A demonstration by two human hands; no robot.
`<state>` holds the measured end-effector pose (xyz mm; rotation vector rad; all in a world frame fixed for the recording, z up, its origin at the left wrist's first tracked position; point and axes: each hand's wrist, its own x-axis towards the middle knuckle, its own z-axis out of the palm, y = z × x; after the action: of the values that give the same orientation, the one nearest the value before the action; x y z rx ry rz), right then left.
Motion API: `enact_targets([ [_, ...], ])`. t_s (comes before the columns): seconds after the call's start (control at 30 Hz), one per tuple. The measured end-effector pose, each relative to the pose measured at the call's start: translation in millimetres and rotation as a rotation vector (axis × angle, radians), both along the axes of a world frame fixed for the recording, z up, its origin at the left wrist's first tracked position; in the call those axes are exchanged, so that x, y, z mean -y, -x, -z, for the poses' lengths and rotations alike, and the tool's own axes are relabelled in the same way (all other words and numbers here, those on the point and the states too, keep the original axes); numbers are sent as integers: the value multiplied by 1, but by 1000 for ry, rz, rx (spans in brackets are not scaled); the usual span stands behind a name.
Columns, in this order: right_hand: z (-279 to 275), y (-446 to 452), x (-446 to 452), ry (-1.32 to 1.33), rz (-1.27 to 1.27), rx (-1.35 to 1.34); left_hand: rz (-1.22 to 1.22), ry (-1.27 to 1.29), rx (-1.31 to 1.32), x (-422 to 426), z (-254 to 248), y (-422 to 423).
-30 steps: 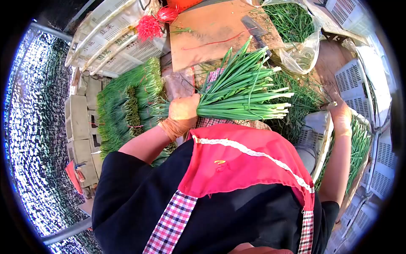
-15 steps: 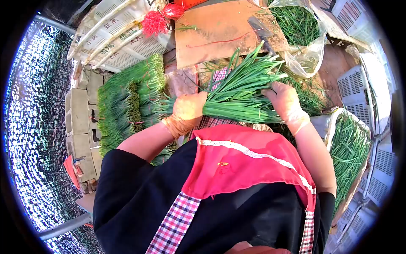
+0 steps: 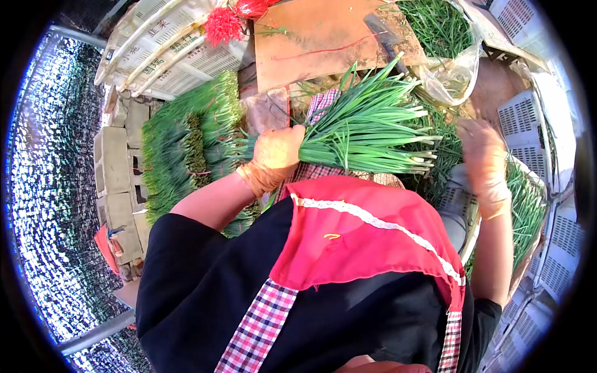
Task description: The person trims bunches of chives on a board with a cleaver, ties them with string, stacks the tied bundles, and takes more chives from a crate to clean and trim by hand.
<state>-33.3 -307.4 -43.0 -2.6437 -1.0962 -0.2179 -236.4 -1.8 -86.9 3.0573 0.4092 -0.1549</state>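
My left hand (image 3: 277,151), in a tan glove, is closed round a bunch of garlic chives (image 3: 367,137) above my lap. The green leaves pass through the fist on the left, and the pale stem ends fan out to the right. Off to the right of those ends is my right hand (image 3: 484,155), gloved too and clear of the bunch. Motion smears its fingers, so I cannot make out whether they hold anything. At the left lie stacked bundles of chives (image 3: 217,112), some with reddish ties.
A brown board (image 3: 311,43) lies ahead with a dark-bladed tool (image 3: 382,34) on it. Beyond it sit red ties (image 3: 222,26). Loose chives fill a plastic-lined container (image 3: 435,28) and a basket (image 3: 525,199) at right. White crates (image 3: 174,59) and grey blocks (image 3: 118,186) stand left.
My right hand has let go of the stem ends and moved right, away from the bunch. The stems now spread freely. My left hand keeps its grip in nearly the same place.
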Motion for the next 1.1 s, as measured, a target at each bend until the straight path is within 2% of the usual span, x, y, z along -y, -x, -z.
enact_targets([
  [0.03, -7, 17, -28, 61, -88, -84, 2, 6, -8, 1, -3, -1],
  [0.07, -10, 34, -52, -261, -201, -291, 4, 9, -9, 1, -5, -2],
  [0.1, 3, 36, -66, -172, -279, -118, -1, 3, -5, -1, -4, 0],
  [0.13, 18, 37, -76, -90, -286, -97, 25, -17, -3, -3, 1, 1],
  [0.17, 24, 43, -83, 3, -314, -188, 52, -38, 3, -5, 4, 1],
  [0.23, 24, 51, -84, -118, -401, -190, 55, -57, 10, -6, 5, 2],
  [0.27, 16, 48, -79, -159, -380, -267, 72, -42, 37, -8, 7, 4],
  [0.3, -1, 40, -73, -71, -227, -418, 92, -29, 65, -9, 8, 5],
  [0.37, -32, 23, -73, -10, 183, -542, 86, -38, 54, -8, 6, 2],
  [0.43, -22, 2, -69, -309, 66, -109, 64, -18, 51, -6, 4, 0],
  [0.47, -21, -3, -72, -474, -30, -100, 48, -24, 20, -5, 4, -2],
  [0.5, -19, -7, -77, -473, -27, -99, 50, -23, 21, -5, 5, -3],
  [0.57, -4, -13, -88, -415, -143, -474, 68, -56, -3, -6, 7, -2],
  [0.6, 5, -18, -94, -313, -269, -432, 67, -59, -1, -7, 8, -2],
  [0.73, 11, -7, -90, -319, -224, -332, 91, -63, 54, -6, 6, 2],
  [0.8, -11, -4, -80, -124, -86, -130, 89, -57, 66, -7, 5, 0],
  [0.83, -21, -4, -80, -163, 1, -37, 108, -46, 63, -8, 5, -1],
  [0.9, -39, -4, -87, -191, -108, 250, 132, -32, 65, -9, 6, -2],
  [0.93, -36, -8, -90, -188, -106, 252, 131, -31, 77, -9, 6, -1],
  [0.97, -29, -13, -96, -224, -293, 355, 129, -31, 90, -8, 6, -1],
  [1.03, -15, -18, -97, -263, -492, 460, 138, -49, 106, -10, 10, 0],
  [1.1, -2, -18, -81, -84, -467, 142, 137, -66, 110, -11, 13, 3],
])
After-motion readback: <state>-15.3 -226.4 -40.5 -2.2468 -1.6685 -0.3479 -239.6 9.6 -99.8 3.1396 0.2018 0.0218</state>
